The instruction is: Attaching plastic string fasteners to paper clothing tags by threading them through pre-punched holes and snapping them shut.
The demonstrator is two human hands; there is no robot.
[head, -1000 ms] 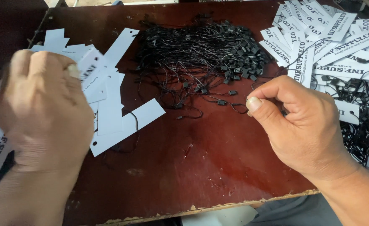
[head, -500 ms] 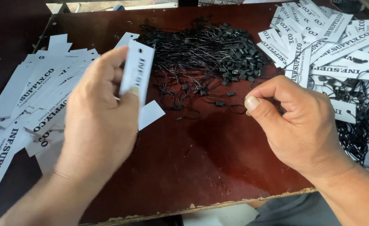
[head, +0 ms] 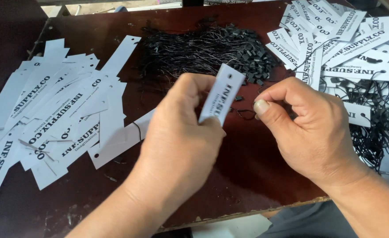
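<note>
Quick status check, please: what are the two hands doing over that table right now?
Left hand pinches white paper tag upright. Right hand pinches thin black string beside it. Black string pile behind; nothing between hands.

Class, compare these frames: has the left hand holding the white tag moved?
Yes. The left hand carried the white tag rightward from the left tag pile toward the right hand.
</note>
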